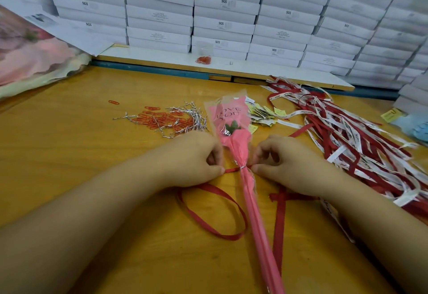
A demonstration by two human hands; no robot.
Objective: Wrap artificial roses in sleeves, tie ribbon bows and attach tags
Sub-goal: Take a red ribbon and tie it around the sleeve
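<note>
The wrapped rose [231, 129] lies flat on the table [81, 166] straight in front of me, bloom end away and its long pink stem running back toward my body. Its clear sleeve shows the words LOVE YOU over pink paper, and a thin silver tie [242, 167] cinches the neck below the leaves. A red ribbon [231, 170] crosses the rose right at that tie.

My left hand [196, 159] sits just left of the rose, its fingers [216, 170] curled narrow and pinching the ribbon where it leaves the neck. That tail loops out from under the hand and curves back to the stem nearer me. My right hand [287, 161] sits just right of the rose, thumb and forefinger closed tight on the ribbon against the neck, the other fingers bent. The other tail comes out under that hand and runs alongside the stem toward me.

Left of the rose's bloom, a heap of orange-red paper clips [162, 121] is mixed with silver twist ties [192, 110]. Just right of the bloom lies a scatter of small yellow tags [264, 114], and farther right a big tangle of red and white ribbons [359, 136]. Beyond the rose, stacked white boxes [227, 22] form a wall, with a small bag of clips [203, 59] on the ledge at their foot. Far left of the rose, pink sheets [34, 57] are piled.
</note>
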